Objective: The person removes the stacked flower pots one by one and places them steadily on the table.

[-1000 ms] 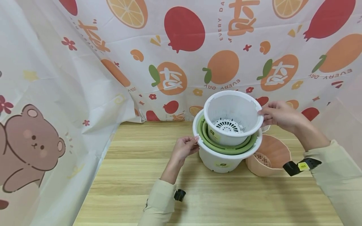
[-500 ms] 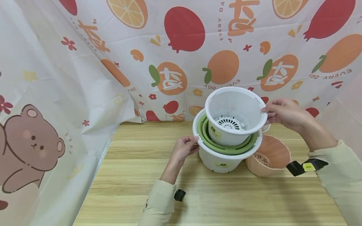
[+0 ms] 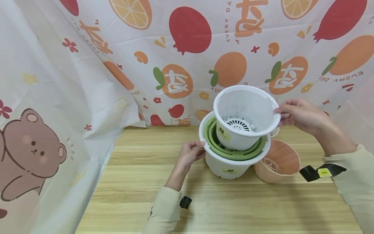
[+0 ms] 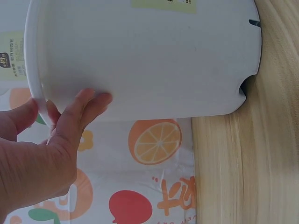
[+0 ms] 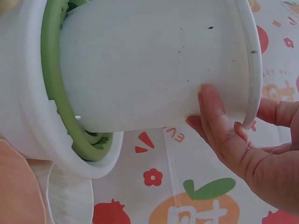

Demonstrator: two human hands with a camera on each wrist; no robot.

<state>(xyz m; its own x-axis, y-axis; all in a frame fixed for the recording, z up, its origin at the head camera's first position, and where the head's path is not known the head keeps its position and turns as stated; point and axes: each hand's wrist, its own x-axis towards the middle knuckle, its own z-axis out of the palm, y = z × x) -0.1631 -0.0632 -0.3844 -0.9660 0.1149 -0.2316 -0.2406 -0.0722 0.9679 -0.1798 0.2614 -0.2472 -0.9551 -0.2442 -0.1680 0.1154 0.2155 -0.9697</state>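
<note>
A smaller white flowerpot point(image 3: 248, 105) with a slotted bottom is tilted, its base still inside the nested green pots point(image 3: 230, 155). My right hand point(image 3: 301, 117) pinches its rim at the right side; in the right wrist view the right hand point(image 5: 261, 154) has fingers along the outer wall and the thumb at the rim. The green pots sit inside a larger white flowerpot point(image 3: 229, 169) standing on the table. My left hand point(image 3: 190, 154) pinches that large pot's rim at its left. The left wrist view shows fingers point(image 4: 74, 112) against its outer wall.
A peach fluted pot point(image 3: 284, 156) with a perforated bottom stands right of the large pot. Behind it, partly hidden, is a whitish pot point(image 5: 70, 196). A fruit-print sheet point(image 3: 190, 29) hangs behind the wooden table point(image 3: 140, 182), and a bear-print sheet point(image 3: 35, 152) at the left.
My right hand has lifted the smaller white pot up and to the right, showing more of the green pots' inside. The left hand and the large pot have not moved.
</note>
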